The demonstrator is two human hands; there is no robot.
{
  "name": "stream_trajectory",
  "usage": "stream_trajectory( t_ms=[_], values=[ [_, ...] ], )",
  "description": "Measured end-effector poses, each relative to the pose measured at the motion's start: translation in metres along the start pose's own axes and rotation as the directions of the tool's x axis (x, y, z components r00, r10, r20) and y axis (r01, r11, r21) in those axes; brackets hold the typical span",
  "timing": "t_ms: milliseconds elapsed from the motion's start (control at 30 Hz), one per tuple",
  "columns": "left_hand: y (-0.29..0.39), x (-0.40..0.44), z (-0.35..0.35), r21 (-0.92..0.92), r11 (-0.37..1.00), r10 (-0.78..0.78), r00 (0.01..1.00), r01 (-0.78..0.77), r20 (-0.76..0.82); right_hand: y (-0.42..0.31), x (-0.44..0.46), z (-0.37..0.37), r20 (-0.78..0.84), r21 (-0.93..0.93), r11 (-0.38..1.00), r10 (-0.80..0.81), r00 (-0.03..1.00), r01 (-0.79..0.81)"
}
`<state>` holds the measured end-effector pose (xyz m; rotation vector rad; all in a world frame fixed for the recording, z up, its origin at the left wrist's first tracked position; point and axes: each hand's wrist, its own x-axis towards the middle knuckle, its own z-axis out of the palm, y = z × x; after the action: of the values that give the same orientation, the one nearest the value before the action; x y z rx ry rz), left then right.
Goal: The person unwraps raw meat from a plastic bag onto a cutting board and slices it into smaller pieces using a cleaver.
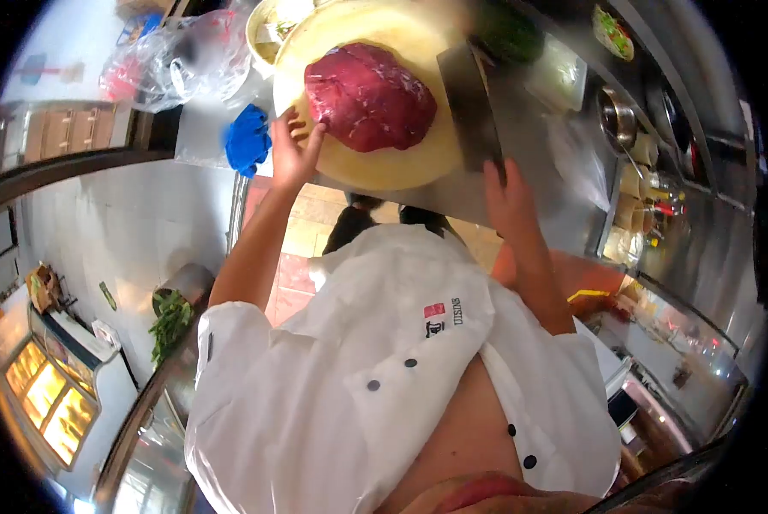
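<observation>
A large piece of dark red meat (370, 97) lies on a round yellowish cutting board (384, 171). At the lower left edge of the meat is my left hand (295, 152), its fingers spread and nothing held in them. My right hand (510, 199) is closed round the handle of a wide cleaver (471, 107). The cleaver's dark blade lies over the right edge of the board, apart from the meat. A crumpled blue cloth (248, 140) is on the counter just left of my left hand.
Clear plastic bags (187, 64) and a bowl (265, 34) are at the upper left. Beyond the cleaver are a dark green vegetable (508, 30), a clear container (562, 73) and a plastic bag (579, 158). Metal pots (617, 118) stand farther right.
</observation>
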<state>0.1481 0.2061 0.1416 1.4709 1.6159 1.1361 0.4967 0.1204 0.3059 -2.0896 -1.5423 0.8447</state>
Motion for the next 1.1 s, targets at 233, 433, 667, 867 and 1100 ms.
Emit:
stream_trajectory(
  t_ms=[233,433,667,867,1100],
  values=[
    [0.033,0.035,0.013,0.387,0.869,0.351,0.935,-0.307,-0.046,0.002,0.009,-0.018,0.006,-0.134,0.990,0.051,0.999,-0.050],
    [0.093,0.057,0.065,0.361,0.700,0.519,0.786,-0.616,0.335,0.023,0.025,-0.003,-0.013,-0.162,0.987,0.002,1.000,-0.004],
    [0.085,0.070,0.100,0.385,0.608,0.496,0.711,-0.694,0.498,0.101,0.043,0.039,-0.006,-0.198,0.980,-0.008,1.000,0.006],
    [0.091,0.070,0.096,0.412,0.601,0.474,0.720,-0.685,0.506,0.099,0.049,0.031,0.030,-0.170,0.982,-0.083,0.996,0.087],
    [0.094,0.072,0.076,0.488,0.575,0.472,0.753,-0.657,0.458,-0.017,0.085,-0.007,0.186,-0.175,0.976,-0.095,0.978,0.128]
  ],
)
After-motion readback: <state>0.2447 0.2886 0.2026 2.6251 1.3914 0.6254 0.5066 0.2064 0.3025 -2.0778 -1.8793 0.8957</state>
